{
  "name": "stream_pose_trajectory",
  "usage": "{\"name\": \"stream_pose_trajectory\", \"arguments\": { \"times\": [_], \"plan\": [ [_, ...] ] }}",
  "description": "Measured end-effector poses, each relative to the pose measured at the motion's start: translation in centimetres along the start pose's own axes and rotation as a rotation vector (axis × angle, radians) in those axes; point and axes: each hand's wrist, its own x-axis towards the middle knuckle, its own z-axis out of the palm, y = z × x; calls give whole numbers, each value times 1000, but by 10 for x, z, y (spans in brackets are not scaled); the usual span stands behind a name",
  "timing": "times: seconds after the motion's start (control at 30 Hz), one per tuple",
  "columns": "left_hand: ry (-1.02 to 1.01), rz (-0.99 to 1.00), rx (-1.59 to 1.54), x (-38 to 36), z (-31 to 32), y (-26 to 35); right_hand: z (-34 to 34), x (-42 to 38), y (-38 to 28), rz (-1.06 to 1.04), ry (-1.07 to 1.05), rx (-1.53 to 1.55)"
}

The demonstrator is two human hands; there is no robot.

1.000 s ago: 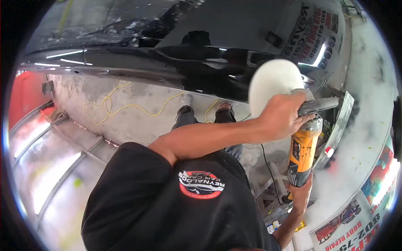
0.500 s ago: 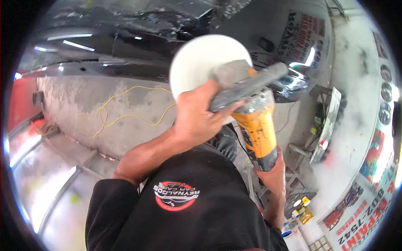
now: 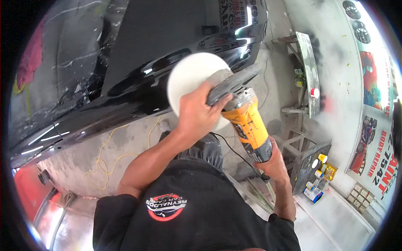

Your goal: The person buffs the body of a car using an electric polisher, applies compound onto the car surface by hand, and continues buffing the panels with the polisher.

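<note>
Grey concrete floor (image 3: 75, 171), crossed by a thin yellow cord (image 3: 149, 136), lies beneath a glossy black car body (image 3: 159, 29), whose upper part is cut off by the frame; the lens border darkens all 4 corners. To the right, a printed white banner (image 3: 372, 146) is cropped at the edge, so its wording is incomplete.

Centre: an orange-and-black hand-held power polisher (image 3: 249, 125) is held between the person's torso and the car body, tilted, with a round white disc (image 3: 182, 79) at its head. The disc overlaps the car body in view; whether the 2 touch cannot be told.

The left hand (image 3: 190, 108) is closed around the polisher's dark bar-shaped handle (image 3: 238, 85), some fingers hidden behind it. The right hand (image 3: 274, 161) is wrapped about the rear of the casing, its underside grip out of sight. A black cable (image 3: 226, 143) passes below the casing, partly concealed. The person's legs are largely covered by the black T-shirt (image 3: 188, 228). Small yellow and white containers (image 3: 320, 175) at right are too small to identify.
</note>
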Motion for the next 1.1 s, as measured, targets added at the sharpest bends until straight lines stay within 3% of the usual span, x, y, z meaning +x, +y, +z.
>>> {"name": "stream_pose_trajectory", "arguments": {
  "times": [0.37, 0.47, 0.57, 0.63, 0.67, 0.7, 0.73, 0.77, 0.8, 0.87, 1.1],
  "plan": [
    [-219, 146, 72, 138, 186, -30, -102, 91, 59, 116, 171, 79],
    [-256, 190, 79, 156, 207, -39, -102, 104, 67, 148, 208, 184],
    [-244, 202, 78, 147, 197, -31, -106, 102, 65, 167, 171, 129],
    [-252, 153, 68, 121, 169, -19, -103, 90, 67, 39, 168, 35],
    [-251, 106, 146, 106, 149, -8, -101, 86, 67, -3, 89, 96],
    [-206, 202, 144, 93, 135, -4, -100, 79, 52, 56, 54, 130],
    [-233, 102, 256, 77, 118, 15, -97, 75, 56, 31, 10, 194],
    [-225, 171, 370, 65, 103, 25, -94, 72, 61, 6, -34, 259],
    [-181, 203, 416, 52, 91, 29, -94, 70, 51, 84, -97, 234],
    [-123, 155, 420, 41, 80, 37, -99, 72, 38, 13, -146, 67],
    [-141, 141, 313, 106, 132, 41, -134, 107, 47, 9, -116, 177]
  ]
}}
